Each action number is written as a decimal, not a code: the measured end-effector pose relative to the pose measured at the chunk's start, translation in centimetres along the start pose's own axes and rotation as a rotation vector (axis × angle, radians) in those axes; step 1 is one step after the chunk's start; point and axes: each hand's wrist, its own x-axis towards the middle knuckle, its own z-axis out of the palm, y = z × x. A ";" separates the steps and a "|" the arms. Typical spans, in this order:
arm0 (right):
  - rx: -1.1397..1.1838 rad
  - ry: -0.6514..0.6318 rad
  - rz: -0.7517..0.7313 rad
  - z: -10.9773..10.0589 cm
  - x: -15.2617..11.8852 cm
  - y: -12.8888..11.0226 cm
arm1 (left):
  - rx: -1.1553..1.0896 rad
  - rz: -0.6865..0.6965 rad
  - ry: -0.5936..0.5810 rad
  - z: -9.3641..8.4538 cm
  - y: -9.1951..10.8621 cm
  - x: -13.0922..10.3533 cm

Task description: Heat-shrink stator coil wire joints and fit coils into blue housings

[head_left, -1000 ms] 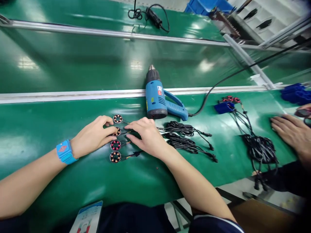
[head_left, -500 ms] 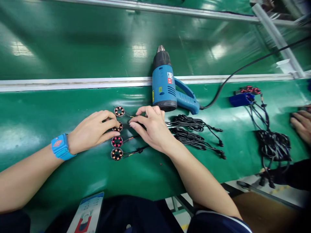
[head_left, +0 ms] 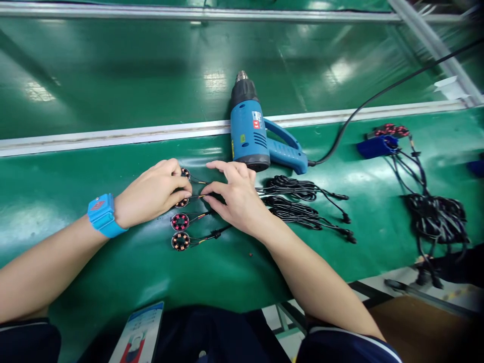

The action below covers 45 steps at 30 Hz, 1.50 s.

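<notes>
Several ring-shaped motor stators with wound coils lie in a column on the green mat. My left hand (head_left: 159, 186) is closed at the edge of the second stator (head_left: 182, 202), where its thin wires leave; the fingers partly cover it and the top stator (head_left: 185, 173). Thumb and forefinger of my right hand (head_left: 236, 199) pinch the cable (head_left: 200, 196) of that second stator. Below are a stator with red coils (head_left: 180, 222) and one with copper coils (head_left: 180, 241), both untouched. Bundled black cables (head_left: 293, 188) extend beyond my right hand.
A blue heat gun (head_left: 249, 128) lies just behind my right hand, its black cord (head_left: 363, 103) running to the upper right. Farther right are a blue sleeve-like piece (head_left: 377, 146), red-wound stators (head_left: 391, 130) and a tangled cable bundle (head_left: 436, 219). A white rail (head_left: 151, 133) crosses behind.
My left fingers have shifted slightly right and up, from the second stator's body to its wire side. My right hand still pinches the cable. The other person's hand at right has left the view.
</notes>
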 end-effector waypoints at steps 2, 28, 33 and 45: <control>0.001 0.007 0.002 0.1 0.0 0.0 | -0.049 -0.028 -0.010 0.1 0.1 0.1; 0.590 -0.202 0.174 0.1 4.9 0.5 | -0.124 0.058 0.154 1.2 -3.4 -0.3; 0.823 -0.215 0.275 0.8 5.2 1.3 | -0.126 0.054 0.204 1.3 -3.5 -0.5; 0.877 -0.223 0.225 0.9 4.7 1.4 | -0.035 0.041 0.143 1.1 -2.6 -0.7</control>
